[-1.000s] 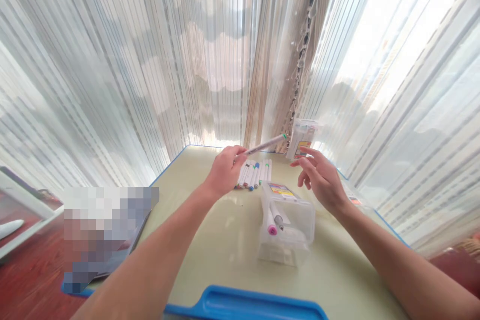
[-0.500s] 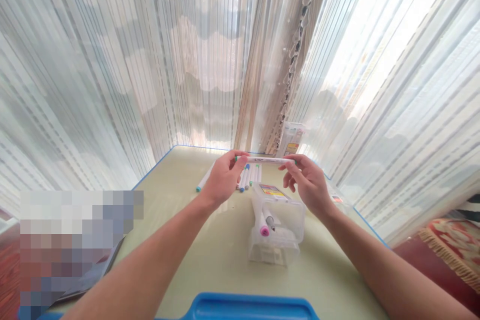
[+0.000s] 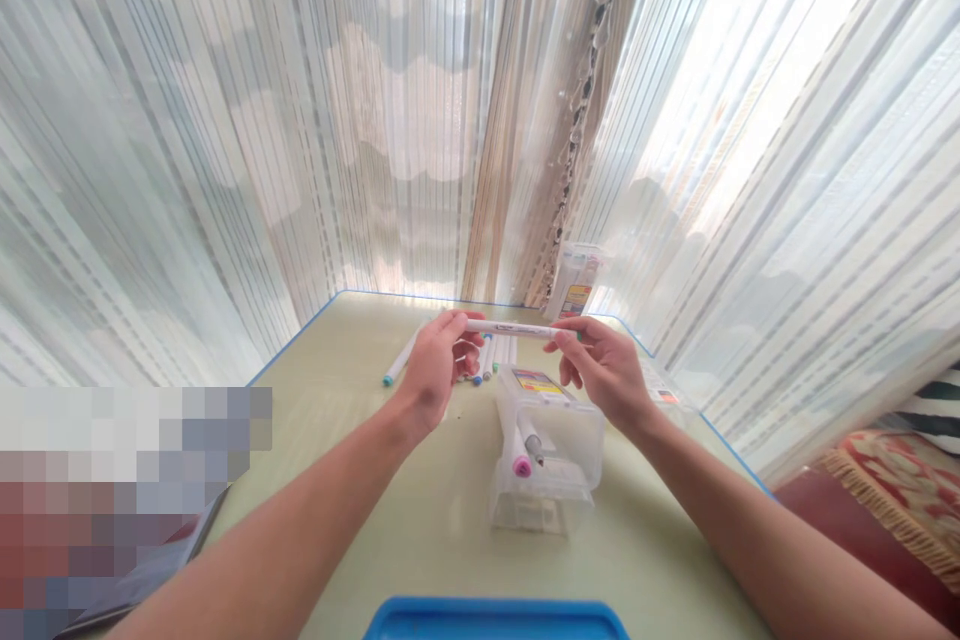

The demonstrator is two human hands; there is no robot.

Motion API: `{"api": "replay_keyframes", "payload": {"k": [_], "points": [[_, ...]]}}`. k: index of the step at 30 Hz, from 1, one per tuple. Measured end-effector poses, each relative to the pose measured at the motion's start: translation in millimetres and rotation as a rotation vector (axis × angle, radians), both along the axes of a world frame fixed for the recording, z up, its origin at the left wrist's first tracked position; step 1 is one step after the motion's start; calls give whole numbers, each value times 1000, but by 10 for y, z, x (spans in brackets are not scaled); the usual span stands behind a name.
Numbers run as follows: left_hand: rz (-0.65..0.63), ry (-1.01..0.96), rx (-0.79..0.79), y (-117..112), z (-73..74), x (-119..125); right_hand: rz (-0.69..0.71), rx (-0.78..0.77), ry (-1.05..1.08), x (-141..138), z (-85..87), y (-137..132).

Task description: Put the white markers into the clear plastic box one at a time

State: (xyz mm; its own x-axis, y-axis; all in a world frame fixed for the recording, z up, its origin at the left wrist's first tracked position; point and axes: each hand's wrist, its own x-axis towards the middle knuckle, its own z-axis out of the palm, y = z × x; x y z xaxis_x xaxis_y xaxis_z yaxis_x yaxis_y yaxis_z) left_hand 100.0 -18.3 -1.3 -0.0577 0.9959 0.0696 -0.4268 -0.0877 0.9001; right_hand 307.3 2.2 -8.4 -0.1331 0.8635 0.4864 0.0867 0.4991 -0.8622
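A white marker is stretched level between my two hands. My left hand pinches its left end between thumb and fingers. At the other end, the fingers of my right hand close around the tip, where a bit of green shows. Below them, a clear plastic case lies on its side with its lid toward me. Inside it are a pink-capped marker and a grey marker. Behind my hands several white markers with blue and green ends lie on the table, partly hidden.
The pale green table has a blue edge. A second clear case stands upright at the back, and another clear piece lies beyond my right wrist. A blue tray-like part is at the front. String curtains hang behind.
The left end of the marker, green half a second ago, now looks white at my left fingers. My left hand has turned slightly; the view has shifted a little.
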Motion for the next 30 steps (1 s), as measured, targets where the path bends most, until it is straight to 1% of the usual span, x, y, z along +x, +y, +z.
{"api": "replay_keyframes", "payload": {"k": [5, 12, 16, 24, 30], "points": [[-21, 75, -10, -53, -46, 82, -1, -19, -16, -10, 1, -14], [-4, 163, 42, -102, -8, 135, 4, -19, -17, -23, 18, -21], [6, 200, 83, -111, -15, 158, 10, -22, -12, -19, 22, -32], [-18, 53, 71, -132, -10, 154, 35, -38, 45, -30, 47, -73], [-8, 40, 60, -145, 4, 153, 45, -48, 58, -28, 51, -85]]}}
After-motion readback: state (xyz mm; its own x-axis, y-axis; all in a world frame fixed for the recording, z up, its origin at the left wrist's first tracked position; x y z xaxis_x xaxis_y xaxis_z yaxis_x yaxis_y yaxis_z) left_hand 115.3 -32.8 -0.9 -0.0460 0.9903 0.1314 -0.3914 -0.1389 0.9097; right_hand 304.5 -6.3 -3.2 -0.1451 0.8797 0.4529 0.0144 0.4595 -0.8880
